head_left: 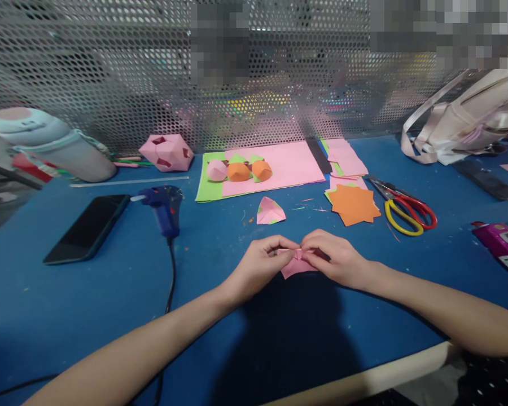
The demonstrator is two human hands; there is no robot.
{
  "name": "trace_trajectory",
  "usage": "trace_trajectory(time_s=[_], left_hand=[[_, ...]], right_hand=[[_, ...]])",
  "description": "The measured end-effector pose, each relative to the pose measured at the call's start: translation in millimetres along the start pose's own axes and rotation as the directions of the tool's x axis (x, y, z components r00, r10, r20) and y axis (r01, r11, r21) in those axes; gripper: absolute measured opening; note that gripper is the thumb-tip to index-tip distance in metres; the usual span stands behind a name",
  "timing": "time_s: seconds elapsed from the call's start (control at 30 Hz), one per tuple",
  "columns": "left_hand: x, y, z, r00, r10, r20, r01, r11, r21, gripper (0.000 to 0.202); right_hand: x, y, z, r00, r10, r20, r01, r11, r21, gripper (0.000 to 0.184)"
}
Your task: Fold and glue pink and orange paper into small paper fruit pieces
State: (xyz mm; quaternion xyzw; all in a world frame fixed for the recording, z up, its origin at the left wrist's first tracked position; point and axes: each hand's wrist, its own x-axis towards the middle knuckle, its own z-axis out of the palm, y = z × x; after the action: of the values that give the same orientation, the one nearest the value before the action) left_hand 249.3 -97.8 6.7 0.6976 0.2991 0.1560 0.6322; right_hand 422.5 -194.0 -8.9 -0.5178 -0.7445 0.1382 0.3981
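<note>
Between both hands is a small piece of pink paper [298,267], creased and partly folded along its top edge. My left hand [265,260] pinches its left side between thumb and forefinger. On the right side, my right hand [336,256] grips the same paper, with the fingertips of both hands almost meeting at the fold. Just beyond lies a folded pink paper piece [271,211] with green patches. Orange paper sheets [353,204] are stacked behind my right hand.
A blue glue gun [165,208] with a black cord and a phone [88,228] lie left. Scissors [406,208] and a purple package [502,245] are right. Behind are pink sheets [288,169], folded paper balls [239,171], a pink paper polyhedron [167,152] and a perforated metal panel [152,73].
</note>
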Motion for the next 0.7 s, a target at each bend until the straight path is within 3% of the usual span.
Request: trace_trajectory(time_s=[0.27,0.43,0.7], left_hand=[[0.2,-0.9,1.2,0.983,0.181,0.011,-0.181,0.979,0.093,0.014],[0.0,-2.0,2.8,0.998,0.033,-0.058,-0.034,0.999,-0.005,0.023],[2.8,-14.0,3.1,0.991,-0.026,-0.128,0.011,0.994,-0.112,0.029]], right_hand=[[-0.1,0.7,2.7,0.991,0.128,-0.048,-0.124,0.989,0.077,0.007],[0.2,3.1,2.1,0.976,0.200,-0.087,-0.190,0.976,0.106,0.004],[0.1,6.4,7.3,0.965,0.232,-0.123,-0.218,0.969,0.118,0.007]])
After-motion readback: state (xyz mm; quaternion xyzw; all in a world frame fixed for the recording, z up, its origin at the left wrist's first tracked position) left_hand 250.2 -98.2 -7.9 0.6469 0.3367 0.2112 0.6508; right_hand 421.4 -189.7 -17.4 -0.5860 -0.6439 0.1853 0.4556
